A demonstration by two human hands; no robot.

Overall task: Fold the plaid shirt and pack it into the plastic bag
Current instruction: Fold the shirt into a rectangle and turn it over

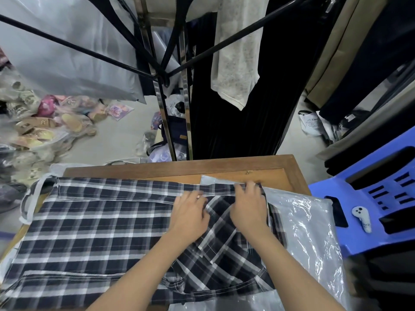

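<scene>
A dark blue and white plaid shirt (89, 232) lies spread flat across the wooden table (179, 168). Its right part is folded over in diagonal layers. My left hand (190, 214) rests on the cloth near the far fold, fingers curled on a fabric edge. My right hand (249, 205) pinches the shirt's far edge beside it. A clear plastic bag (310, 230) lies flat to the right of the shirt, partly under it, crinkled and shiny.
A blue plastic stool (370, 198) stands at the right with a white controller (362, 217) on it. Behind the table stand a clothes rack (164, 70), hanging dark garments and a large plastic sheet. Bagged shoes are piled on the floor at left.
</scene>
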